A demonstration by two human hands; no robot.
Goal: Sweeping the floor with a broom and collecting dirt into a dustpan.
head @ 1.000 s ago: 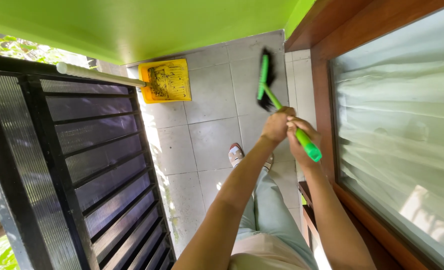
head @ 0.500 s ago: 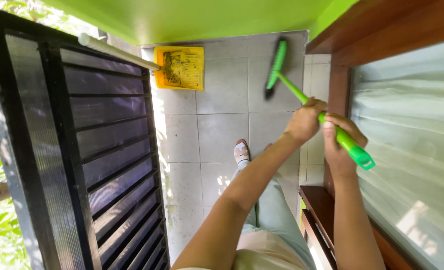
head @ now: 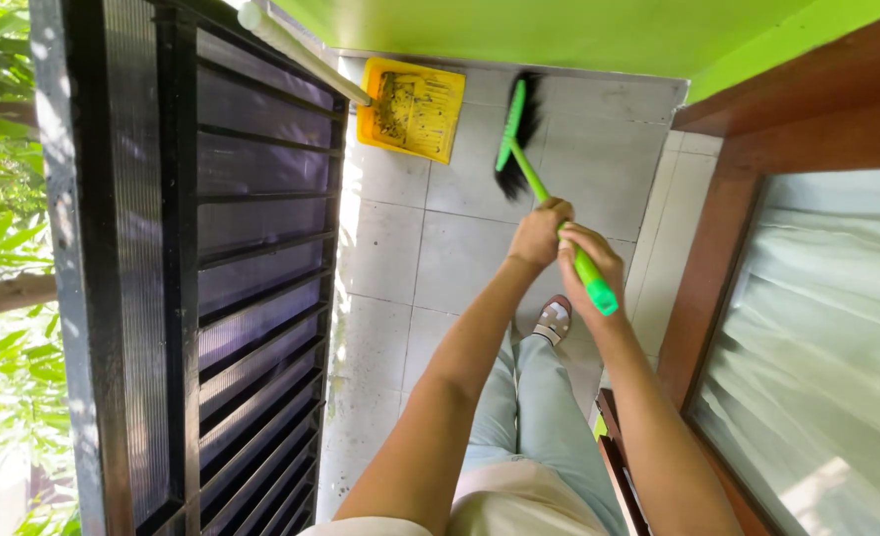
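Note:
Both my hands grip a green broom handle (head: 571, 248). My left hand (head: 537, 236) holds it lower down, and my right hand (head: 589, 263) holds it near the top end. The broom head (head: 515, 134), green with black bristles, rests on the grey tiled floor (head: 390, 248). Just left of it lies a yellow dustpan (head: 412, 109) with dark dirt in it, attached to a long white handle (head: 291, 50). My legs in light trousers and one foot in a shoe (head: 554, 320) show below the hands.
A black louvred railing (head: 232, 298) runs along the left, with green leaves beyond it. On the right stands a wooden-framed window (head: 718, 248) with a pale curtain behind the glass. A green wall (head: 559, 30) closes the far end.
The broom head has swept left, closer to the yellow dustpan. My hands have shifted left with the handle, and the view has swung slightly.

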